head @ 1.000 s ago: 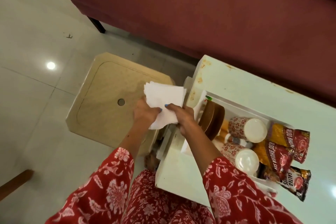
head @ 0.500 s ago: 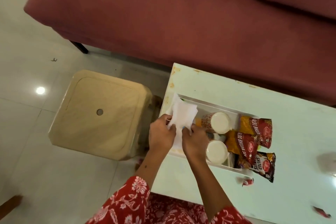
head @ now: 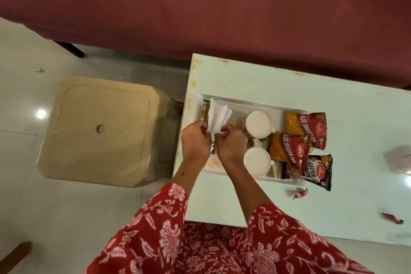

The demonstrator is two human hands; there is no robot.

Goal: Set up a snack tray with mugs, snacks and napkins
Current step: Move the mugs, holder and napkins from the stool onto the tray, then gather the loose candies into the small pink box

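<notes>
Both hands close on a sheaf of white paper napkins [head: 216, 118] over the left end of a white tray [head: 255, 104]: the left hand [head: 195, 140] pinches the lower left edge, the right hand [head: 231, 147] grips the lower right, fingers curled tight around the paper. The napkins stand nearly upright, thin and crumpled, their loose top corners fanning apart, and appear to be going down into the tray's left end beside some brown, flat-edged objects that are mostly hidden. Just right of the hands, two floral mugs [head: 255, 127] with pale rims sit in the middle of the tray, one behind the other. Beyond them, three snack packets [head: 304, 138] fill the right end, two yellow-and-red ones marked Aloo Bhujia Sev and a dark one marked Salted Peanuts, their ends hanging over the tray's edge. The tray rests on a pale green table [head: 311, 207] in front of a maroon sofa [head: 200, 6], with a beige stool [head: 100, 129] on the tiled floor to the left. Judged from this layout, mugs and snacks are in place and the napkins are the last item, not yet released; small red wrapper scraps [head: 300, 192] lie loose on the table.
</notes>
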